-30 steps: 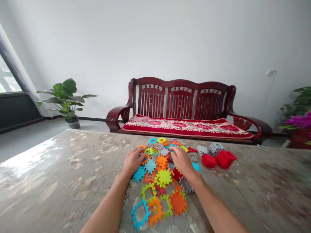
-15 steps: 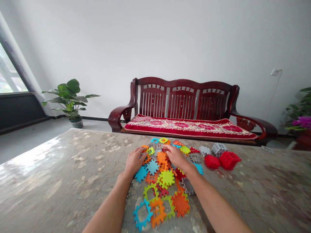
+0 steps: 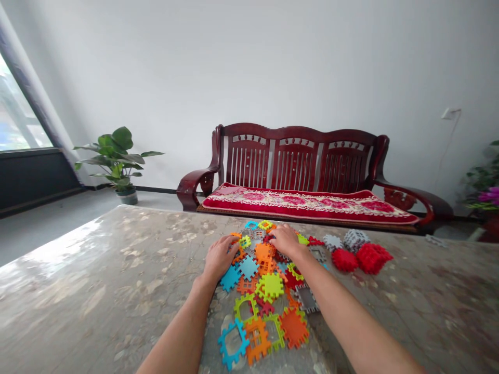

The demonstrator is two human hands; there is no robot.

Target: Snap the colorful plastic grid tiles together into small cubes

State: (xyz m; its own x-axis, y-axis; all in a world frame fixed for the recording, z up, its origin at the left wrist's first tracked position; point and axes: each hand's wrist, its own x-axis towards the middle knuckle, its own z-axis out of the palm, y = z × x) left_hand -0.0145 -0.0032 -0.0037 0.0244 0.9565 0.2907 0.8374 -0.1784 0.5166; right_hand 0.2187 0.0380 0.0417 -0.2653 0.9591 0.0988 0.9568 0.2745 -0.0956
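Note:
Between my forearms lies a spread of notched interlocking plastic tiles on the table. My left hand rests at the pile's left edge, fingers loosely apart and touching the orange tiles near a small lime tile. My right hand reaches over the far right part, thumb and fingers apart beside dark red and grey tiles; its fingertips are partly hidden. Between the hands lie a grey window tile and an orange tile. Closer to me are a light blue tile, a lime tile and a blue frame tile.
Right of the pile sit red stacked tiles, another red stack and a grey tile block. The table has a glossy patterned cover. Behind it stands a wooden bench; a potted plant is at left.
My right hand has shifted slightly right and away from the grey window tile, towards the far right of the pile. My left hand stays at the left edge. The view has turned slightly left.

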